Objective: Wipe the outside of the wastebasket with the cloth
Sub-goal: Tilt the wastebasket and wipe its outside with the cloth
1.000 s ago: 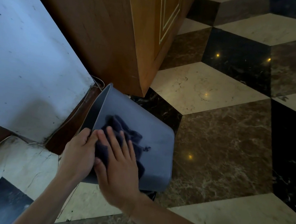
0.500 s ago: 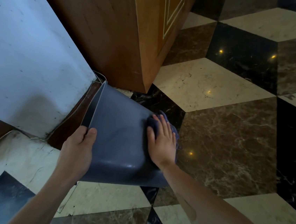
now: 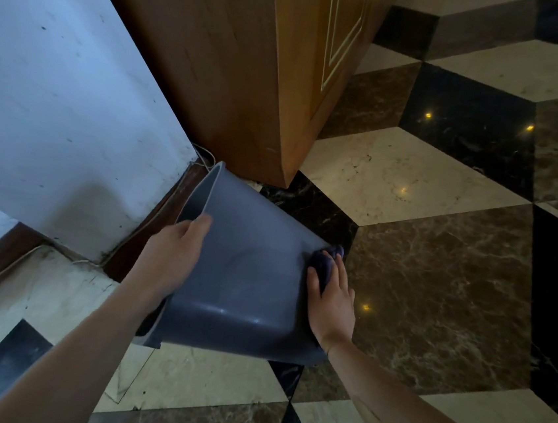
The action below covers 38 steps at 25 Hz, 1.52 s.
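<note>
A grey-blue plastic wastebasket (image 3: pixel 246 277) is tipped on its side above the floor, its open rim pointing up and to the left. My left hand (image 3: pixel 171 258) grips that rim, fingers over the edge. A dark blue cloth (image 3: pixel 324 261) is bunched against the basket's right edge, near its base. My right hand (image 3: pixel 330 303) presses flat on the cloth, covering most of it.
A wooden cabinet (image 3: pixel 251 70) stands just behind the basket. A white wall (image 3: pixel 58 102) with a dark baseboard runs on the left, with a thin cable (image 3: pixel 6 268) along it. The floor (image 3: pixel 437 262) is polished marble in cream, brown and black tiles.
My right hand slid the cloth from the middle of the basket's side across to its right edge. The left hand kept its hold on the rim.
</note>
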Available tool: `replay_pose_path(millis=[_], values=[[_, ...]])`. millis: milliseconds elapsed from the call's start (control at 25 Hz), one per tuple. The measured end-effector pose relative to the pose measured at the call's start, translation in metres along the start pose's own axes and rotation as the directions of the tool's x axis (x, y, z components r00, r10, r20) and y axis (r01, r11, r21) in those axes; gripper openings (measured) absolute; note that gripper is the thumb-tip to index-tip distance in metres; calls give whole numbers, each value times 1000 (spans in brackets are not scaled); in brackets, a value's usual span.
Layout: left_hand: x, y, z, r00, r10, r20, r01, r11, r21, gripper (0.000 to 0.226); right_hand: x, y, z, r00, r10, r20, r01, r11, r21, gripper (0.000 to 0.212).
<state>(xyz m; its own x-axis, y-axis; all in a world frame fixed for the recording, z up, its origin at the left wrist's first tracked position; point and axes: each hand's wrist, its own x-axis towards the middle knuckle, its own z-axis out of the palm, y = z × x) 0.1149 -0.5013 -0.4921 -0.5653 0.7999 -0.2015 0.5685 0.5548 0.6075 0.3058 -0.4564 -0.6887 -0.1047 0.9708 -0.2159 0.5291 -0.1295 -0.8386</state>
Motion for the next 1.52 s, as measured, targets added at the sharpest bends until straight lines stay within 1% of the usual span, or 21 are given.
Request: replay_pose_path(millis=[80, 160, 240, 280, 320, 400, 480, 520, 600, 640, 720, 800, 880, 960, 1040, 1160, 1200, 1280, 1360, 1400, 1520], values=[[27, 26, -1, 999, 45, -3, -44, 997, 63, 38, 1, 3, -1, 1000, 0, -10, 0, 1000, -5, 57], [60, 51, 5, 999, 48, -22, -44, 990, 134, 48, 2, 5, 0, 1000, -6, -8, 6, 1000, -21, 58], [85, 69, 14, 999, -33, 9, 30, 965, 261, 68, 3, 5, 2, 1000, -9, -12, 8, 999, -38, 58], [94, 72, 18, 997, -79, 6, 73, 952, 298, 71, 2, 4, 3, 1000, -11, -15, 11, 999, -46, 58], [101, 72, 22, 993, -114, -16, 113, 945, 308, 69, 1, 4, 4, 1000, -17, -19, 16, 998, -55, 57], [107, 68, 30, 985, -143, -95, 167, 933, 318, 56, 0, 4, 4, 999, -24, -30, 22, 997, -76, 54], [104, 63, 37, 980, -89, -177, 148, 921, 359, 42, 1, 4, 2, 999, -14, -48, 11, 997, -78, 50], [101, 62, 39, 978, -58, -201, 131, 920, 368, 39, 0, 5, 1, 998, -14, -65, 9, 998, -68, 47], [94, 61, 39, 977, -8, -212, 86, 928, 363, 37, -2, 8, -1, 992, -3, -124, 4, 1000, 4, 40], [91, 59, 35, 975, 29, -221, 54, 932, 358, 37, -2, 9, -3, 986, 31, -162, -16, 996, 88, 35], [84, 55, 23, 960, 147, -236, -56, 934, 354, 34, 3, 6, -11, 959, 183, -218, -110, 945, 308, 26], [75, 45, 5, 929, 294, -224, -222, 929, 295, 24, 14, -2, -24, 920, 322, -222, -197, 872, 448, 26], [62, 34, -11, 896, 406, -180, -378, 910, 173, 21, 22, -12, -35, 915, 339, -219, -189, 840, 509, 30], [45, 22, -22, 886, 445, -127, -436, 895, 98, 27, 22, -25, -39, 929, 298, -218, -145, 837, 527, 30], [31, 7, -27, 907, 412, -86, -411, 911, 35, 26, 19, -32, -39, 938, 270, -218, -118, 839, 531, 30], [16, -12, -38, 949, 313, -34, -314, 938, -145, 24, 9, -33, -34, 950, 226, -215, -87, 854, 513, 28], [12, -13, -42, 959, 282, -18, -281, 945, -165, 23, 6, -32, -33, 955, 209, -213, -75, 859, 506, 27], [8, -8, -44, 972, 233, -34, -235, 966, -106, 28, 0, -29, -31, 960, 181, -215, -56, 872, 486, 21], [11, 0, -39, 974, 201, -101, -205, 978, -30, 44, -4, -26, -29, 961, 162, -223, -45, 890, 453, 17], [13, 3, -36, 970, 198, -138, -201, 980, -7, 46, -6, -25, -29, 961, 156, -226, -43, 898, 437, 17], [12, 7, -27, 951, 240, -195, -243, 970, 9, 39, -8, -22, -29, 961, 141, -237, -45, 928, 371, 24]])
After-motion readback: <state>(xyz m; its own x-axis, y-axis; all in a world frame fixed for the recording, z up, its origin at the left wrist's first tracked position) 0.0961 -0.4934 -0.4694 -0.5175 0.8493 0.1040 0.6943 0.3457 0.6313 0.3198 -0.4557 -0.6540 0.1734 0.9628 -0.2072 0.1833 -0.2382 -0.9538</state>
